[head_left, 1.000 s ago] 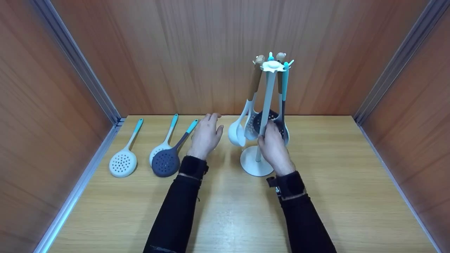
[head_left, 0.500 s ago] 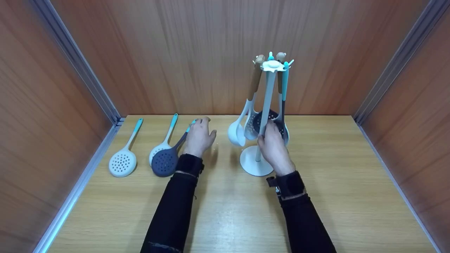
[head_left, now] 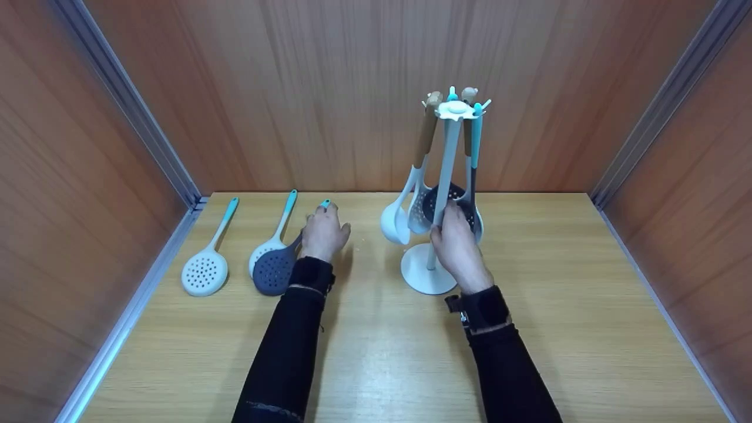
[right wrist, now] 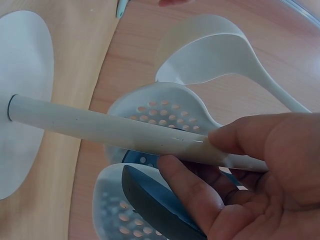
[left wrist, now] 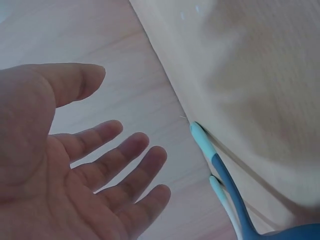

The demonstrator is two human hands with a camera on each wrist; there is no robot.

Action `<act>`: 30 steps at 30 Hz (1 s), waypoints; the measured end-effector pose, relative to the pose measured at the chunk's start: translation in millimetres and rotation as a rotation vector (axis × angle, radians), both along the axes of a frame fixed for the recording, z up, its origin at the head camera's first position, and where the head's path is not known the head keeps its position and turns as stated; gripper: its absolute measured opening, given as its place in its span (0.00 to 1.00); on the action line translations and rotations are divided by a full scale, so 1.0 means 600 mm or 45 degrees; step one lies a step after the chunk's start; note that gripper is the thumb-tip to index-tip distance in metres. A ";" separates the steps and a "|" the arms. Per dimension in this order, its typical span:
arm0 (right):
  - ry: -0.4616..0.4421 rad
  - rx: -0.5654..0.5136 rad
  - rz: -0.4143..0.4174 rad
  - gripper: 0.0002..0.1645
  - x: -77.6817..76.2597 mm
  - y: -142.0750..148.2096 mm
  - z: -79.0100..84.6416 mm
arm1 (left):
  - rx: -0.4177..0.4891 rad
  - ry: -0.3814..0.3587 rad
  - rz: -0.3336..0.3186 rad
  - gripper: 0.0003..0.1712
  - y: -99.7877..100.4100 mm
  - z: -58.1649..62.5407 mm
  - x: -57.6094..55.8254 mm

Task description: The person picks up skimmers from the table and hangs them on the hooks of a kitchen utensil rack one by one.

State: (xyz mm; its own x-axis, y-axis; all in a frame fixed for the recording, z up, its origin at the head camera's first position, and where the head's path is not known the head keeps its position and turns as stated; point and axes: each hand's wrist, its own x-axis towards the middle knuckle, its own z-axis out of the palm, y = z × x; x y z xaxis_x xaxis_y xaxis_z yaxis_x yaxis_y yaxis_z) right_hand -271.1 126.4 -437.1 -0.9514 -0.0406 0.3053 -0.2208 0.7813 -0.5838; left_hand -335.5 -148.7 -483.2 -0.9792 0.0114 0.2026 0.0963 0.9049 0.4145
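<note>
1. While pinching the white stand [head_left: 426, 282] by its post [head_left: 447, 176] in the right hand [head_left: 457, 242], holding the left hand [head_left: 323, 235] spread near the handle [head_left: 325, 202] of a dark skimmer [head_left: 274, 272], apart from it.
2. Of the dark skimmer: lying on the wooden table [head_left: 376, 352] left of the stand, partly covering one white skimmer [head_left: 274, 242]; near another white skimmer [head_left: 205, 273] farther left.
3. Of the stand: resting upright, bearing a white ladle [head_left: 395, 224] and other utensils [head_left: 477, 140] around the post.

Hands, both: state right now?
Left hand: open, holding nothing, by the dark skimmer.
Right hand: closed, holding the stand pole.
</note>
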 end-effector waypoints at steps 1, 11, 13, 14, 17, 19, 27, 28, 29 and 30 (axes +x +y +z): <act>0.006 0.006 0.001 0.33 0.000 0.000 0.000 | -0.001 -0.008 0.008 0.32 -0.001 -0.002 0.000; -0.011 0.009 -0.009 0.33 0.000 -0.002 0.000 | -0.017 -0.095 0.067 0.32 -0.017 -0.015 -0.003; -0.022 0.006 -0.012 0.33 0.000 -0.002 0.000 | -0.021 -0.095 0.070 0.31 -0.019 -0.018 -0.002; -0.026 0.006 -0.014 0.33 0.000 -0.002 0.000 | -0.021 -0.092 0.072 0.31 -0.021 -0.019 -0.002; -0.036 0.002 -0.018 0.34 -0.001 -0.001 0.001 | -0.016 -0.088 0.079 0.30 -0.024 -0.023 -0.002; -0.041 -0.002 -0.018 0.34 -0.001 -0.001 0.000 | -0.014 -0.087 0.086 0.29 -0.026 -0.025 -0.001; -0.051 -0.022 -0.007 0.34 0.000 0.000 0.002 | 0.007 -0.090 0.104 0.29 -0.034 -0.033 0.000; -0.043 -0.024 -0.004 0.33 0.000 0.000 0.002 | 0.008 -0.090 0.107 0.29 -0.034 -0.034 0.000; -0.034 -0.025 0.000 0.33 0.000 0.000 0.002 | 0.011 -0.093 0.111 0.29 -0.035 -0.035 0.000; -0.023 -0.024 0.003 0.33 0.001 0.000 0.001 | 0.016 -0.094 0.115 0.29 -0.035 -0.036 0.000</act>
State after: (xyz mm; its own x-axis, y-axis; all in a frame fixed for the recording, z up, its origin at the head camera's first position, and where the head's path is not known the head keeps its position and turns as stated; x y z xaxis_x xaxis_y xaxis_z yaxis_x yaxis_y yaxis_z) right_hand -270.5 126.4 -436.2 -0.9566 -0.0375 0.2889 -0.2121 0.7695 -0.6023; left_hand -335.2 -169.7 -504.7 -0.9883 -0.0796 0.1298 -0.0165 0.9034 0.4285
